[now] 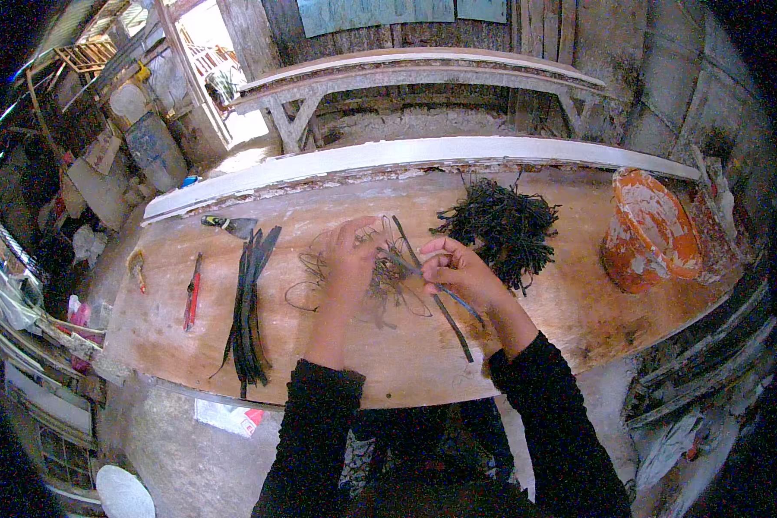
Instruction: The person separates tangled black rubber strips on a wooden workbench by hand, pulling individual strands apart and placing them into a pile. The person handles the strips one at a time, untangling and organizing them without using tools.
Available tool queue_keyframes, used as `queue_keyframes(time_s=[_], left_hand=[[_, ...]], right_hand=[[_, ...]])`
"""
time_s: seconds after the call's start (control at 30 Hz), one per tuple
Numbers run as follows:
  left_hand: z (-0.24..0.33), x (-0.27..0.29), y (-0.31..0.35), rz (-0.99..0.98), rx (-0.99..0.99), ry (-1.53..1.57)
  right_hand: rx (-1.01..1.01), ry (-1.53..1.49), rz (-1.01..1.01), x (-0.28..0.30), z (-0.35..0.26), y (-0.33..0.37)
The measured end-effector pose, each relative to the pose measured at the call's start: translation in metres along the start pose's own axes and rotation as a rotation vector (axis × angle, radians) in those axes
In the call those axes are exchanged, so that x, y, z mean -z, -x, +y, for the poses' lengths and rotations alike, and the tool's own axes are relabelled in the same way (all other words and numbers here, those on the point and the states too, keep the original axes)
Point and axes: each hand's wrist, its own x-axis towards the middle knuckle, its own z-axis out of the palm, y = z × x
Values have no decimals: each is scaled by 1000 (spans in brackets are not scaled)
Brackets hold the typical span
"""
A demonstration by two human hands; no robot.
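My right hand [459,273] pinches a dark, narrow strip [454,328] between thumb and fingers; the strip slants down across the table's middle. A second dark piece crosses it at the fingertips. Close by on the left is my left hand [350,249], curled and smeared by motion, so its grip is unclear. Beneath both hands lies a loose tangle of thin wire loops [306,274]. Left of it, a bundle of long black strips [249,306] rests on the wood. Beyond my right hand sits a heap of short, knotted black strips [502,223].
On the wooden tabletop [207,363] lie a red cutter [193,293], a scraper [233,226] and a small brush [137,269]. An orange plaster-smeared bucket [617,255] stands right. A long white strip of board [388,155] borders the far edge; a bench [423,71] stands behind.
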Motion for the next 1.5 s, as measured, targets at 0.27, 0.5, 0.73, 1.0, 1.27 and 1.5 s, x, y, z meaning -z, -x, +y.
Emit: queue_keyframes(time_s=[0.27, 0.5, 0.73, 1.0, 1.27, 1.5], left_hand=[[-44, 3, 8, 108, 249, -1], [-46, 13, 6, 149, 286, 94], [-35, 13, 2, -11, 294, 285], [-1, 1, 7, -352, 594, 965], [11, 9, -1, -351, 713, 1103], [4, 2, 11, -424, 678, 951]], right_hand=[[-135, 304, -96, 21, -14, 1], [-163, 334, -28, 40, -18, 2], [14, -94, -298, 66, -32, 13], [341, -919, -237, 77, -27, 6], [434, -965, -129, 74, -30, 3], [536, -945, -65, 74, -30, 6]])
